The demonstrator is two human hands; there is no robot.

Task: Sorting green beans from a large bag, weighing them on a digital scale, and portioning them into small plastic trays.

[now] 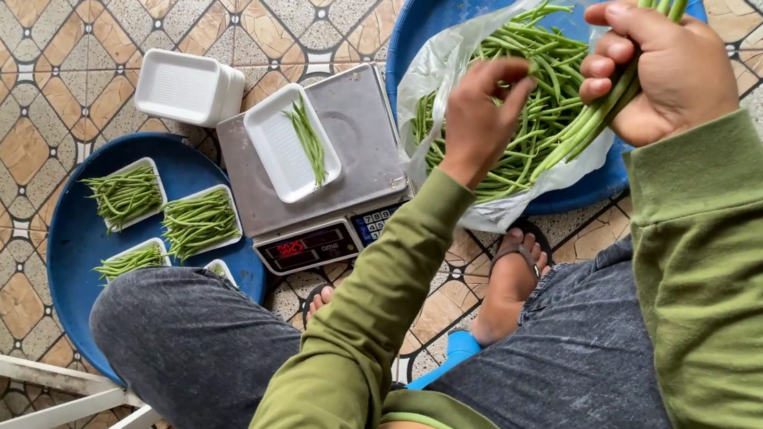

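Right hand (pixel 666 70) clamped on slender green beans (pixel 597 115); left hand (pixel 481 115) fingers apart over crinkly plastic bag (pixel 438 66)

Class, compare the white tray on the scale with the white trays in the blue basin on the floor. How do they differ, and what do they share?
The tray on the scale holds only a few green beans; the trays in the blue basin, such as this filled tray, are heaped. The tray on the scale rests on the metal scale; the filled trays lie side by side in the basin. All are white, shallow, rectangular trays of long green beans.
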